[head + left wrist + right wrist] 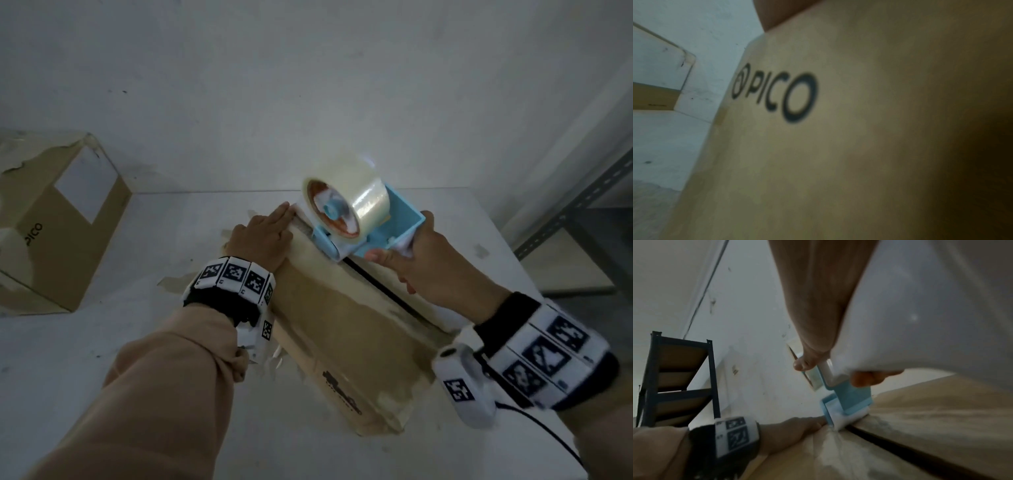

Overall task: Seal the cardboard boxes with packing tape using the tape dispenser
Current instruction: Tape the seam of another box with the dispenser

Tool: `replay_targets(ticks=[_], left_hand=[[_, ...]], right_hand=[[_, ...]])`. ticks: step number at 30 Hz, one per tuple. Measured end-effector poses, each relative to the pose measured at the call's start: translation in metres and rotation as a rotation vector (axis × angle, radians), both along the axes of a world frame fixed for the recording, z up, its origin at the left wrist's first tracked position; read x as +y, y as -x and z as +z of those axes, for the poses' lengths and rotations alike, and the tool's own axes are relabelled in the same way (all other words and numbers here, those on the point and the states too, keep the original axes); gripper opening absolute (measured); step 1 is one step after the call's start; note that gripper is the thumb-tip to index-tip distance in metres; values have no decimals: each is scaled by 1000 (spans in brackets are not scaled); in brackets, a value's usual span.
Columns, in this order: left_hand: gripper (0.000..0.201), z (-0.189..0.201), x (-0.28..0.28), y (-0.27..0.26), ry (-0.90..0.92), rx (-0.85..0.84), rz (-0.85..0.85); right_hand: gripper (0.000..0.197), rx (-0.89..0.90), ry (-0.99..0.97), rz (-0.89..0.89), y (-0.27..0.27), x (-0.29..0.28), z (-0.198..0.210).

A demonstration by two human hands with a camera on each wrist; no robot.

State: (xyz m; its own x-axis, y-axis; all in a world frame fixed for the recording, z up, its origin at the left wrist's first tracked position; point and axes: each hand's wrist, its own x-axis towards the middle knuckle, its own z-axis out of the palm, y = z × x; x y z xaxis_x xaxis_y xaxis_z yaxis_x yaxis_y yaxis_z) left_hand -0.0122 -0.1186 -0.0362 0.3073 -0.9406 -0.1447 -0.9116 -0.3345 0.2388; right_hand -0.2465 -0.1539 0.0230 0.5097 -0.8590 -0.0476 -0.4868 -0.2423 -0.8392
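A brown cardboard box [342, 329] lies on the white table, its top flaps meeting at a dark seam [380, 291]. At the far end of that seam sits a light blue tape dispenser [373, 226] carrying a roll of clear tape [356, 202]. My right hand [421, 260] grips the dispenser's white handle. My left hand [263, 236] lies flat with straight fingers on the left flap beside the dispenser's roller [842, 420]. In the left wrist view, only the box's side [838, 146] with a printed logo shows.
A second cardboard box [58, 219] with a white label stands at the table's far left. A dark metal shelf rack [575, 219] stands to the right of the table, also the rack [674, 379] in the right wrist view. A white wall is behind.
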Motion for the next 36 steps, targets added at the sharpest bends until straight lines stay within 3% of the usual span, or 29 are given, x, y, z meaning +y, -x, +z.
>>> replay_targets(ticks=[5,9,12,17,23,26,30,36], left_hand=[[50,3,0,3,0,-18,18],[49,6,10,27,-34,-168,-47],[50,1,22,63,-63,-96,-126],[94,-8,25,68,-27,-174,-97],[76,-11,12,49,-17,-180,-45],[49,-7,5,39,-11,-152,-6],[48,-3,1,35,-34,-130,6],[48,0,2,39,-20,-83,63]], right_hand=[[79,37,1,-3,40,16,-2],[79,61,49,47,40,14,0],[83,49,65,76,42,9,2],[79,41,60,111,43,8,3],[76,63,125,115,25,2,0],[75,44,116,122,14,-8,0],[62,19,97,145,12,-16,1],[79,-13,28,137,43,-7,-4]])
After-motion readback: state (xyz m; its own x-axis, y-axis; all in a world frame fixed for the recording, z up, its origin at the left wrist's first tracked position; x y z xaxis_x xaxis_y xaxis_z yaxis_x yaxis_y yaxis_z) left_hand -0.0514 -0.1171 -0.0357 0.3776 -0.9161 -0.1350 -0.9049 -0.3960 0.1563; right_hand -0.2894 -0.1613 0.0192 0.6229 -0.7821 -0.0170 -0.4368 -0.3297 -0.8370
